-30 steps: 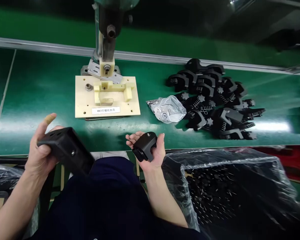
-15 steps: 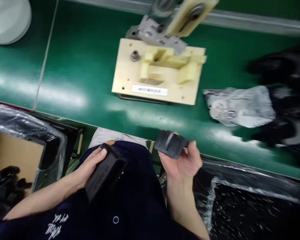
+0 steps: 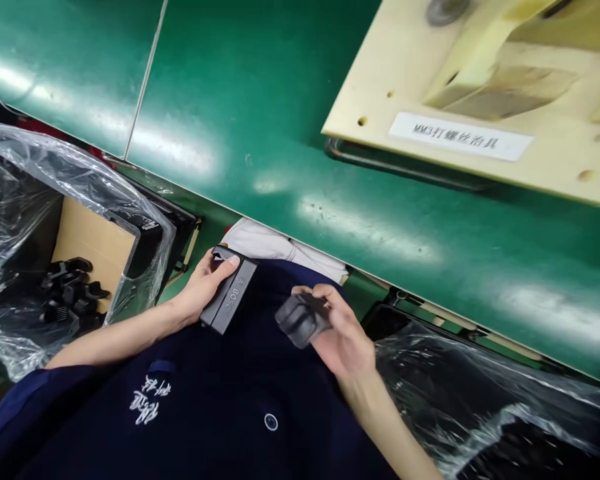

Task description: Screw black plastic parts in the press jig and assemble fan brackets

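Observation:
My left hand is closed around a black plastic housing with BOSCH lettering along its side, the thumb on its upper edge. Across from it, my right hand grips a smaller black plastic part, blurred, with a ridge over its face. The two pieces are apart, both held over the dark blue work jacket in front of my body. Which exact parts they are, I cannot tell.
A cream fixture with a white label stands on the green bench. At lower left, a plastic-lined bin holds several black parts. Another lined bin sits at lower right, below the bench edge.
My view has come closer and shifted left, so the fixture now shows larger at upper right. My right hand has brought the smaller part nearer the housing and turned it.

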Demonstrator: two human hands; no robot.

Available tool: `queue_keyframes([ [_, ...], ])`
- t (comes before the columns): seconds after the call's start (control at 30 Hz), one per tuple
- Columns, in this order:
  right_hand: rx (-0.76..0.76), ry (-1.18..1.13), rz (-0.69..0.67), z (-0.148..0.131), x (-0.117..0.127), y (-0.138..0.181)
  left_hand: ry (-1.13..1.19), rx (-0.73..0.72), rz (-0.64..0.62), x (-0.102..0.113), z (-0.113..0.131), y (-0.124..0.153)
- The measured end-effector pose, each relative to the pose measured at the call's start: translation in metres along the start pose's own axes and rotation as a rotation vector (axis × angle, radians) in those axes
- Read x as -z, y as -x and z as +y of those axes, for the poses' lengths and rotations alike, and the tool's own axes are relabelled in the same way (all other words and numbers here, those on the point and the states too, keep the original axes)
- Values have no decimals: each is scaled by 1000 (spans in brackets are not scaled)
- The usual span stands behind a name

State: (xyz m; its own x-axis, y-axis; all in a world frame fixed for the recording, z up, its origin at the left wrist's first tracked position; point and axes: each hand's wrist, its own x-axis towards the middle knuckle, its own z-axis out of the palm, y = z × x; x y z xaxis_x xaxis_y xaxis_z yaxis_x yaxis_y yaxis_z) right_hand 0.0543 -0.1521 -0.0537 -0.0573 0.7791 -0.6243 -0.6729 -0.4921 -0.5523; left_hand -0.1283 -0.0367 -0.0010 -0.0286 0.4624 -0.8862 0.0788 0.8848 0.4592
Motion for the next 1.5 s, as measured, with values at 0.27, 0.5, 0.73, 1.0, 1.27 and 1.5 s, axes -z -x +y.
queue_keyframes([
  [0.27, -16, 791, -286, 11, 11, 0, -46, -9, -26, 2, -4, -6],
  [0.5, -129, 1103, -372, -8, 12, -10, -77, -32, -135, 0, -4, -7],
  [0.73, 122, 848, -401, -28, -6, -15, -83, -55, -52, -4, -5, -5],
  [1.0, 458, 1470, -360, -21, -26, -25, -148, -143, -79, -3, -15, -3],
  [1.27, 593, 1815, -413, -16, -34, -25, -198, -163, -79, -3, -17, -3],
  [1.5, 726, 1866, -548, -23, -33, -27, -166, 7, -14, -4, -15, -6],
])
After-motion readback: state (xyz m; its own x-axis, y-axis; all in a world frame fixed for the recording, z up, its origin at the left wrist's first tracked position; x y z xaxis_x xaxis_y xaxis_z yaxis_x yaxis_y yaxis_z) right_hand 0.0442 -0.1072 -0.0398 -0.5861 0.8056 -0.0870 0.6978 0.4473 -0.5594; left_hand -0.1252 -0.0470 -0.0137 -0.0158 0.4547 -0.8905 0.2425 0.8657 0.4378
